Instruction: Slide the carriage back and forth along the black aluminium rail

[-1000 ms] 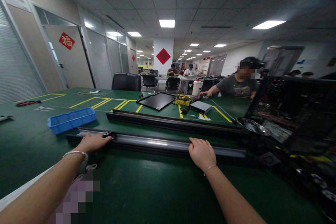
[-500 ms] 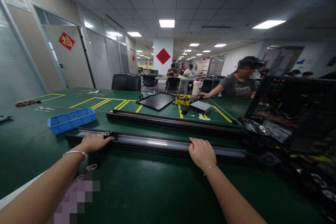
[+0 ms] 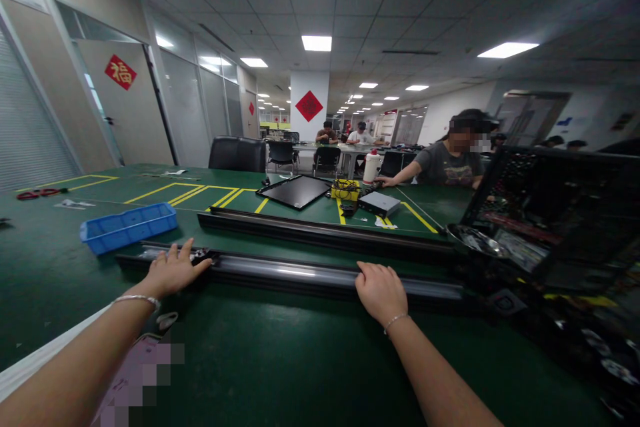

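A long dark metal rail [image 3: 295, 271] with a shiny inner channel lies across the table in front of me. My left hand [image 3: 171, 271] is over its left part, fingers spread, thumb pointing at a small black-and-silver piece [image 3: 204, 253] seated in the channel. Whether the palm presses on the rail I cannot tell. Farther right, my right hand [image 3: 383, 290] grips the rail with fingers curled over it; the fingertips are partly hidden. Just beyond lies a second dark rail [image 3: 320, 230], roughly parallel and untouched.
A blue plastic bin [image 3: 129, 227] stands left of the rails. Behind them are a flat black panel [image 3: 295, 192], a yellow box of cables [image 3: 345, 191] and a grey box [image 3: 379, 203]. At right are a metal bowl [image 3: 475, 240] and an open black case [image 3: 560, 213]. A co-worker [image 3: 447, 163] sits across.
My left hand's fingers have lifted and spread away from the small piece in the channel. My right hand stays on the rail. The view has shifted slightly.
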Motion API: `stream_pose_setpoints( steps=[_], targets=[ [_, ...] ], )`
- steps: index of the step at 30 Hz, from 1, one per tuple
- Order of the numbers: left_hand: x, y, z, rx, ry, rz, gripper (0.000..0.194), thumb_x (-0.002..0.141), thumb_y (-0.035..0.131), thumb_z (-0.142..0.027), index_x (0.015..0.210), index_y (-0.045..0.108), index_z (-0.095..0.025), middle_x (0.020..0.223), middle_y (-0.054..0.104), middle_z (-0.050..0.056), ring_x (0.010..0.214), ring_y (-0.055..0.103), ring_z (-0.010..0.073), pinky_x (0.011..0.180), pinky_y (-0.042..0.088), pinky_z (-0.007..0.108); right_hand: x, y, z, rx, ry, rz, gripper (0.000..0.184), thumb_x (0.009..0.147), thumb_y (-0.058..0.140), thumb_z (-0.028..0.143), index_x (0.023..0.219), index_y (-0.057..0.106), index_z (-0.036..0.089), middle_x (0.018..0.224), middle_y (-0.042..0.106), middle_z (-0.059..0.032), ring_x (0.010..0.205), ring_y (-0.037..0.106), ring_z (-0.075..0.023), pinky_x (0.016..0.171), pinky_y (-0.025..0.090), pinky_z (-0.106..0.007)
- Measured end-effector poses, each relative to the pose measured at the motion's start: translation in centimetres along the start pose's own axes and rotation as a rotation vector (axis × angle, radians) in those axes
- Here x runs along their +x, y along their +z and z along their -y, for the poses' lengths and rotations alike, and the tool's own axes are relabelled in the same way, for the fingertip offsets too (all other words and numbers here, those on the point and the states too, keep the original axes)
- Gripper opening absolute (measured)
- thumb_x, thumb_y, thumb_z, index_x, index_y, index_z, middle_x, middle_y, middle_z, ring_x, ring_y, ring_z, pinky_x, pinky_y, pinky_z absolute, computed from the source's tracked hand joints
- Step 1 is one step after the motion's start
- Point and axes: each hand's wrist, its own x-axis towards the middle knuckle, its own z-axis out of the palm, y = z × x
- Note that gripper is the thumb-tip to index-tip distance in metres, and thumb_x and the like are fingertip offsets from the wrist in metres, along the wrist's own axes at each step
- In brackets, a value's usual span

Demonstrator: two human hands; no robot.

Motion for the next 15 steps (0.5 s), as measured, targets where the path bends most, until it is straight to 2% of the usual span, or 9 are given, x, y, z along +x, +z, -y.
stream_pose_setpoints(
  steps=[2, 5, 11, 15],
  targets=[
    [-0.6, -0.4, -0.6, -0.025, -0.026, 0.019, 0.096, 0.069, 0.027, -0.076, 0.144, 0.015, -0.018, 0.15, 0.017, 0.019, 0.13, 0.024, 0.0485, 0.1, 0.024, 0.056, 0.0, 0.1, 0.0, -0.008, -0.001, -0.009, 0.043, 0.084, 0.032, 0.026, 0.117, 0.06, 0.02, 0.119, 0.062, -0.0041, 0.108, 0.052, -0.0199, 0.1, 0.027, -0.037],
    [-1.2, -1.0, -1.0, -0.052, -0.009, 0.049, 0.087, 0.07, 0.029, -0.074, 0.143, 0.017, -0.027, 0.153, 0.008, 0.014, 0.13, 0.02, 0.0502, 0.1, 0.021, 0.059, 0.0, 0.0, 0.0, -0.003, -0.007, -0.006, 0.043, 0.084, 0.032, 0.026, 0.117, 0.06, 0.02, 0.118, 0.062, -0.0038, 0.108, 0.052, -0.0199, 0.1, 0.027, -0.037],
    [-1.1, -1.9, -0.5, 0.005, 0.087, 0.155, 0.072, 0.072, 0.035, -0.069, 0.135, 0.034, -0.037, 0.151, 0.018, 0.012, 0.129, 0.019, 0.0526, 0.096, 0.014, 0.067, -0.1, -0.4, 0.1, 0.012, -0.003, 0.013, 0.045, 0.085, 0.03, 0.026, 0.118, 0.059, 0.019, 0.12, 0.061, -0.0042, 0.11, 0.052, -0.0197, 0.102, 0.026, -0.038],
    [-0.5, -1.5, 0.2, 0.045, 0.136, 0.151, 0.067, 0.072, 0.036, -0.068, 0.132, 0.041, -0.038, 0.149, 0.025, 0.014, 0.126, 0.023, 0.0543, 0.091, 0.015, 0.072, -0.1, -0.6, 0.1, 0.019, 0.0, 0.035, 0.045, 0.085, 0.029, 0.027, 0.12, 0.058, 0.019, 0.121, 0.06, -0.0043, 0.111, 0.051, -0.0193, 0.102, 0.026, -0.038]
  ],
)
